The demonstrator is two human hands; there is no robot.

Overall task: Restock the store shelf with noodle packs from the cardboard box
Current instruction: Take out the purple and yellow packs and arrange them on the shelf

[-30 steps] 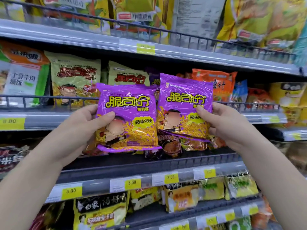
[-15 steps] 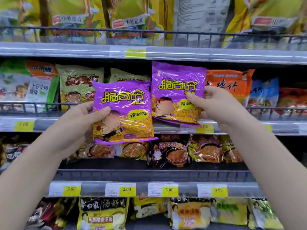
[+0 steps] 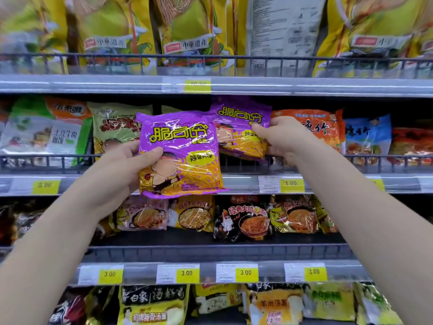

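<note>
Your left hand (image 3: pixel 121 171) grips purple noodle pack (image 3: pixel 181 158), right hand (image 3: pixel 284 139) pinches second pack (image 3: pixel 236 123) over shelf rail (image 3: pixel 386 157), top bags (image 3: pixel 112 31) blurred.

left noodle pack (image 3: pixel 180 156) before shelf (image 3: pixel 234 184), right noodle pack (image 3: pixel 239 130) behind it

purple pack (image 3: pixel 180 156) in left hand (image 3: pixel 121 174): "脆司令", oval badge "辣条风味"; second purple pack (image 3: pixel 236 127) in right hand (image 3: pixel 283 139): "脆司令" too; price tag (image 3: pixel 291 183) just below right hand: "1.00"; four rail tags (image 3: pixel 186 273) well below both hands: "3.00" each; black pack (image 3: pixel 243 219) under right hand: "经典火鸡"; top tag (image 3: pixel 197 85) above both hands too blurred to read
</note>
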